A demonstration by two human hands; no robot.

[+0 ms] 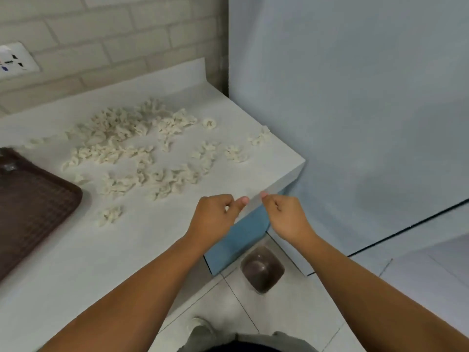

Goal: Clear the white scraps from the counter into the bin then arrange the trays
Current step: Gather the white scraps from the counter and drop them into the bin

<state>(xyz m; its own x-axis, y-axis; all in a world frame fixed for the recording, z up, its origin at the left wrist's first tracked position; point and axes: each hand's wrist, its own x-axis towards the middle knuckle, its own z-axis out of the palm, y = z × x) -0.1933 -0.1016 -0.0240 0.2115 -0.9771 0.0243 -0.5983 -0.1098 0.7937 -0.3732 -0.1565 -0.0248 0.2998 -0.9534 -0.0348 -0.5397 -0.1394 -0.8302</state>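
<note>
My left hand (215, 212) and right hand (284, 214) hover at the tabletop (152, 237) edge, fingers curled, gripping nothing visible. White scraps (121, 138) lie scattered beyond, a brown tray (33, 209) at left, the bin (262, 271) on the floor below.

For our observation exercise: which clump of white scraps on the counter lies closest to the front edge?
The small lone clump just right of the brown tray; the other scraps lie farther back, toward the brick wall.
</note>
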